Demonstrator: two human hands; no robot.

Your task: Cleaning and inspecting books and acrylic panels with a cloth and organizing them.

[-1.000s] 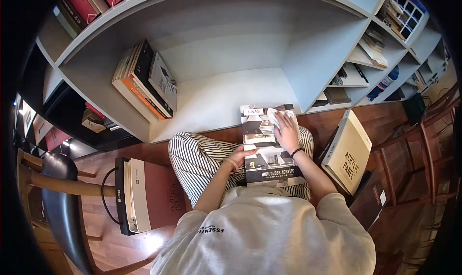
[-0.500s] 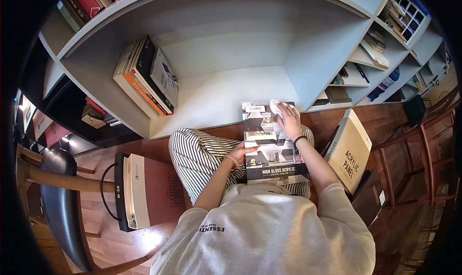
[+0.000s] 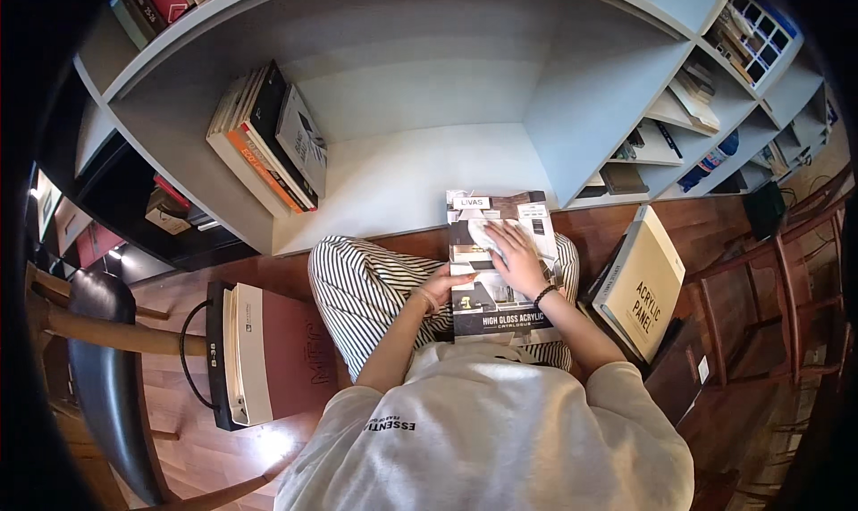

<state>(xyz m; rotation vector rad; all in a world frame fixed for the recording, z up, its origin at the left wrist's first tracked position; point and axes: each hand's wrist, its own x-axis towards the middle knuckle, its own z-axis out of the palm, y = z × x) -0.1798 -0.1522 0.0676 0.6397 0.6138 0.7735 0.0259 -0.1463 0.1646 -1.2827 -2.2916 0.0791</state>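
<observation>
A glossy catalogue (image 3: pixel 500 310) with photos on its cover lies on my lap, over striped trousers (image 3: pixel 366 287). My left hand (image 3: pixel 440 287) grips the catalogue's left edge. Spread flat on the upper half of the cover, my right hand (image 3: pixel 520 261) presses a white cloth (image 3: pixel 483 234) against it. A dark bead bracelet circles my right wrist.
A grey shelf bay (image 3: pixel 402 171) opens in front of me, with several books (image 3: pixel 268 140) leaning at its left. A thick cream sample book (image 3: pixel 645 283) lies to my right and a maroon binder (image 3: pixel 277 350) to my left. A black chair (image 3: pixel 98 377) and wooden chairs (image 3: pixel 786 278) flank me.
My right hand and the cloth have slid from the cover's top edge down and slightly left. My left hand stays on the left edge.
</observation>
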